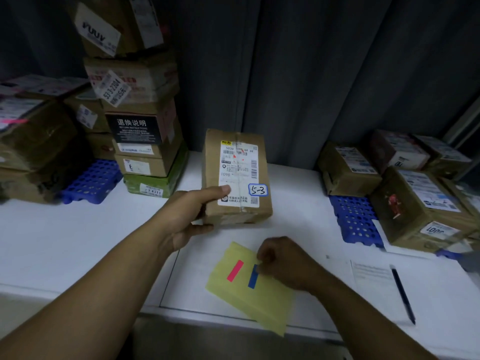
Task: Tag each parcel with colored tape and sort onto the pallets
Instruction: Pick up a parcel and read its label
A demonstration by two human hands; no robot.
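Note:
A brown cardboard parcel [236,178] with a white shipping label and a "5-3" sticker lies on the white table. My left hand [192,214] grips its near left edge, thumb on top of the label. In front of it lies a yellow sheet [259,300] carrying a pink tape strip [235,270] and a blue tape strip [252,278]. My right hand [283,261] pinches the upper end of the blue strip with curled fingers.
A blue pallet [93,181] at the left holds stacked parcels, with a tall stack [137,105] beside it. Another blue pallet [355,219] at the right holds several parcels [415,203]. A pen [402,294] lies on paper at the right. A dark curtain hangs behind.

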